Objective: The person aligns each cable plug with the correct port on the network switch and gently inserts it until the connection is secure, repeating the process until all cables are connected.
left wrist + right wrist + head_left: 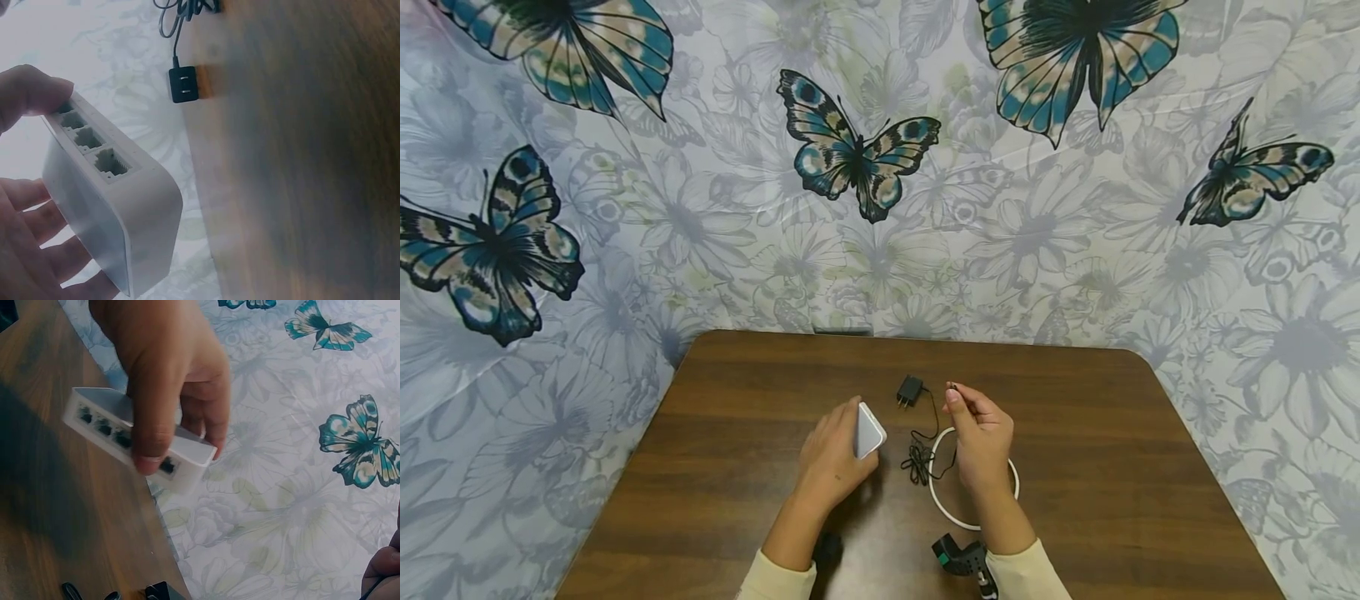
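Observation:
My left hand (835, 454) grips a white network switch (869, 431), tilted above the table. In the left wrist view the thumb lies over the row of Ethernet ports (111, 164), with the other fingers along the opposite side. My right hand (985, 442) pinches the thin end of a black power cord between thumb and forefinger; its tip is mostly hidden by the fingers. The cord's bundled coil (917, 464) lies on the table between the hands. It leads to a black two-prong power adapter (910, 391) farther back.
A looped white cable (953, 518) lies under the right hand and wrist. The brown wooden table (1112, 467) ends at a wall hung with butterfly-printed cloth (865, 275). A black wrist device (958, 557) sits by the right sleeve.

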`<action>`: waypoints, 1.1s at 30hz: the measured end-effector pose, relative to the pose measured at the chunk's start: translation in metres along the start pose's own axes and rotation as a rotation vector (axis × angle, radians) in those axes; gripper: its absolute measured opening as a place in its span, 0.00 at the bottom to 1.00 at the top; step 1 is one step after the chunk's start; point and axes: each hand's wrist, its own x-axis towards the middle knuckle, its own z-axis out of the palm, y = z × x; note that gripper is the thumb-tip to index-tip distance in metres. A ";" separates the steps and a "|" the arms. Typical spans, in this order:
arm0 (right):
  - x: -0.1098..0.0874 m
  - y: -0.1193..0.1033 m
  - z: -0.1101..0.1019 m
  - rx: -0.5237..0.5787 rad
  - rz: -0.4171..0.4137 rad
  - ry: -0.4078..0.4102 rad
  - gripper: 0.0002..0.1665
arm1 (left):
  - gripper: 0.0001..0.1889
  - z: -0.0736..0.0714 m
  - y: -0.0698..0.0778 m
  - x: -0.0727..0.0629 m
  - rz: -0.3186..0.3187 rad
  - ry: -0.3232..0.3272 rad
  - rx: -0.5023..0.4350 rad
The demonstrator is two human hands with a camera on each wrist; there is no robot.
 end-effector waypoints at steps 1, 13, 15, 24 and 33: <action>0.000 0.001 0.000 -0.012 0.008 -0.003 0.15 | 0.45 0.000 0.000 0.000 0.008 0.007 -0.003; -0.002 0.008 -0.002 -0.162 0.029 -0.051 0.15 | 0.46 0.000 0.003 0.003 0.110 0.067 -0.044; -0.001 0.009 -0.002 -0.193 0.022 -0.070 0.14 | 0.46 0.000 0.003 0.004 0.122 0.077 -0.045; -0.001 0.006 -0.002 -0.246 0.021 -0.127 0.15 | 0.46 0.001 0.004 0.004 0.141 0.083 -0.064; -0.005 0.015 -0.003 -0.339 0.041 -0.184 0.15 | 0.46 0.002 0.003 0.003 0.171 0.092 -0.083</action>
